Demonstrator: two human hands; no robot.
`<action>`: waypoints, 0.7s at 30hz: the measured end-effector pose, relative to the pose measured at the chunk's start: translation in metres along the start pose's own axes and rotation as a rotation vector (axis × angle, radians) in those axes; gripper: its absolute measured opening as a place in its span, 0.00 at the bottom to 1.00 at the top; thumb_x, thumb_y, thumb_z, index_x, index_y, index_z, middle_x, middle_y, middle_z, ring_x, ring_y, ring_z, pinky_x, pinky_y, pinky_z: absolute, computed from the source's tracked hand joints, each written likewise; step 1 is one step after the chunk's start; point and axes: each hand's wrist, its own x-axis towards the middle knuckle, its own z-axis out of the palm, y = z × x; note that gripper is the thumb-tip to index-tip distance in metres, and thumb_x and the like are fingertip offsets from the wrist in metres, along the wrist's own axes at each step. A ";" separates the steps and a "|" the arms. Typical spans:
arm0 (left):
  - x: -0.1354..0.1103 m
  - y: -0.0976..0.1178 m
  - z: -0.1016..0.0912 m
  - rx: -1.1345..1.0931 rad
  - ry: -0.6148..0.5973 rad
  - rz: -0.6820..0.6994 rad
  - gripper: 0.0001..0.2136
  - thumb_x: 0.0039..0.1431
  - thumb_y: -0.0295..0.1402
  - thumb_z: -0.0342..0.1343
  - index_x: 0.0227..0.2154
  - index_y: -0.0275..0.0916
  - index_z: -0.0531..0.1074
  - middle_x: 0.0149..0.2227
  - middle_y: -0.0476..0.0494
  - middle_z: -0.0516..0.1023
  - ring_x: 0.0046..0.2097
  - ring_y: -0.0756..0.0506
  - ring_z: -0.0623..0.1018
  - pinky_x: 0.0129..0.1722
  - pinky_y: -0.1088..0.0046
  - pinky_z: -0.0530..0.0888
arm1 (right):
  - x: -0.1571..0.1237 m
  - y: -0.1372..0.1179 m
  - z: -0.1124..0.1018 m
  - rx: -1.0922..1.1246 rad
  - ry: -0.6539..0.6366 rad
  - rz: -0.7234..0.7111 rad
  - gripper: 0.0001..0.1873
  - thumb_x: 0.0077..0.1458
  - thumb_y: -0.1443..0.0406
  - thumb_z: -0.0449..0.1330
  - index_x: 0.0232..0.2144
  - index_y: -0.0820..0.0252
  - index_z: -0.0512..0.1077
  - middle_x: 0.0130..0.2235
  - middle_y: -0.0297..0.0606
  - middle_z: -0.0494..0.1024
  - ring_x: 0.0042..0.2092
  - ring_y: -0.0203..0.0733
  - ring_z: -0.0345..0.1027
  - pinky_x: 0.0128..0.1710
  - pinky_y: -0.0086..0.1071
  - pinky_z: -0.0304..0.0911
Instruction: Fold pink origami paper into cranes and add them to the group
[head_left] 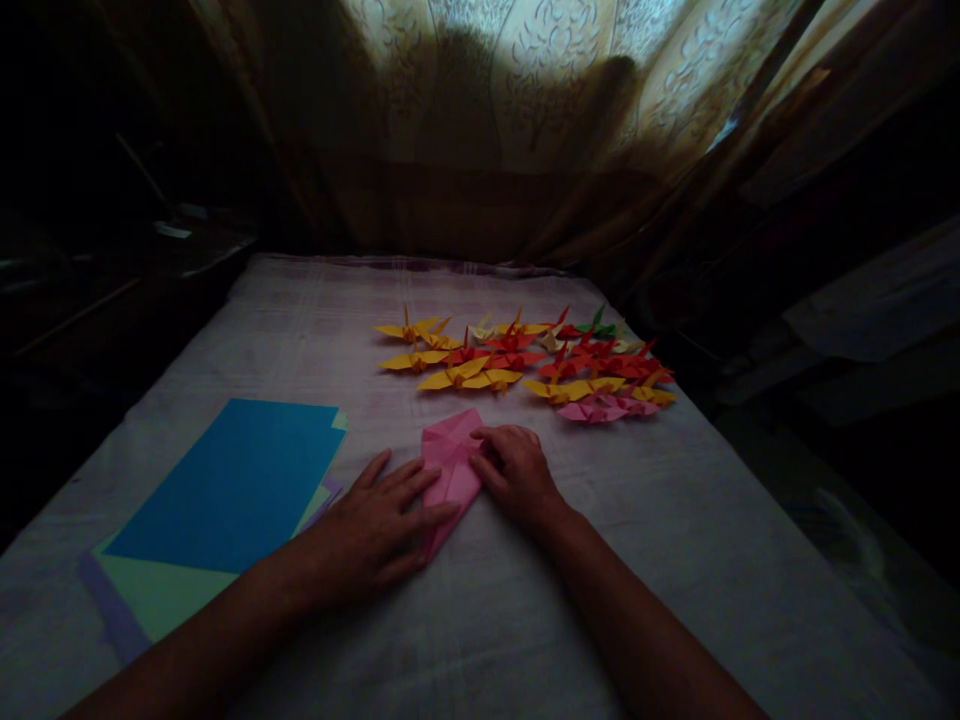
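A pink sheet of origami paper [451, 462], partly folded and creased, lies on the cloth-covered table between my hands. My left hand [386, 520] rests flat on its left and lower part, the fingers spread. At the upper right edge, my right hand [517, 470] pinches the paper between thumb and forefinger. The fingertips of the right hand cover that edge, so the exact fold there is hidden.
Behind the hands stand several folded paper cranes, among them yellow cranes [456, 375], red cranes [514, 350], pink cranes [600, 408] and a green crane [598, 326]. A stack of blue paper [232, 490], with green and purple sheets beneath, lies left. Curtains [465, 130] hang beyond the table.
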 end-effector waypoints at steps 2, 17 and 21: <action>-0.001 0.001 0.000 0.015 0.006 0.007 0.24 0.64 0.39 0.52 0.63 0.56 0.60 0.67 0.43 0.58 0.67 0.33 0.59 0.64 0.42 0.47 | 0.000 0.000 0.001 -0.018 0.009 -0.005 0.10 0.57 0.65 0.59 0.42 0.56 0.73 0.32 0.36 0.77 0.38 0.43 0.70 0.46 0.40 0.59; 0.009 0.013 0.015 0.040 0.079 -0.005 0.16 0.71 0.38 0.43 0.56 0.44 0.68 0.63 0.43 0.66 0.64 0.42 0.64 0.67 0.54 0.50 | 0.000 -0.004 0.001 -0.053 0.025 -0.034 0.08 0.57 0.66 0.59 0.41 0.57 0.72 0.31 0.36 0.76 0.37 0.44 0.68 0.44 0.39 0.58; 0.009 0.015 0.014 0.030 0.075 -0.024 0.16 0.70 0.38 0.44 0.56 0.43 0.67 0.63 0.44 0.67 0.64 0.41 0.65 0.66 0.53 0.51 | 0.000 -0.004 0.001 -0.058 0.019 -0.022 0.09 0.57 0.66 0.59 0.42 0.58 0.72 0.31 0.36 0.76 0.38 0.45 0.68 0.44 0.40 0.58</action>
